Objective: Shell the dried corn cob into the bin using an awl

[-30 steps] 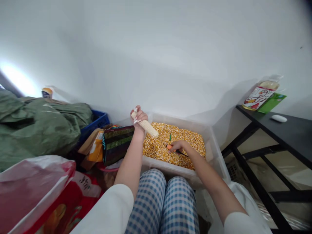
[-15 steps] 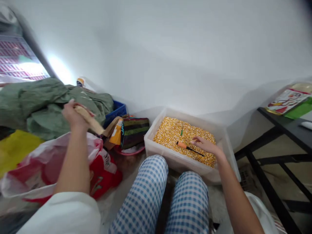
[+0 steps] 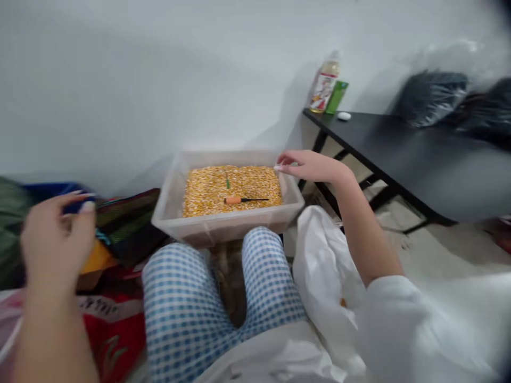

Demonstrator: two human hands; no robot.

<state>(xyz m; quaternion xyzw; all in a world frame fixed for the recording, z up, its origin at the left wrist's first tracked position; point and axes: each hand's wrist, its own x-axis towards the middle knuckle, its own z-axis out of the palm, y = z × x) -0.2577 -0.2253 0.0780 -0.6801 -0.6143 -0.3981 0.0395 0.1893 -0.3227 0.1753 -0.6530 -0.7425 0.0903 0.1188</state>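
A translucent plastic bin (image 3: 191,226) stands before my knees, partly filled with loose yellow corn kernels (image 3: 207,186). On the kernels lie a screwdriver (image 3: 233,200) with an orange handle and dark shaft, and a small green-handled tool (image 3: 228,183). My right hand (image 3: 305,164) hovers over the bin's right end, fingers loosely stretched, holding nothing visible. At far left my left hand (image 3: 59,229), slightly blurred, has its thumb and fingers apart with nothing between them. It is above a red bag (image 3: 115,324) and near a dark striped bag (image 3: 128,223).
At right a black table (image 3: 383,138) carries a bottle (image 3: 325,85), a green box (image 3: 337,97), a white object (image 3: 344,116) and dark plastic-wrapped bundles (image 3: 435,98). A white sack (image 3: 323,255) stands beside my right knee. Behind my left hand is a blue crate (image 3: 51,190).
My left hand has let go of the pale, elongated piece it held. My right hand has risen from the kernels toward the bin's right end. The view has swung right.
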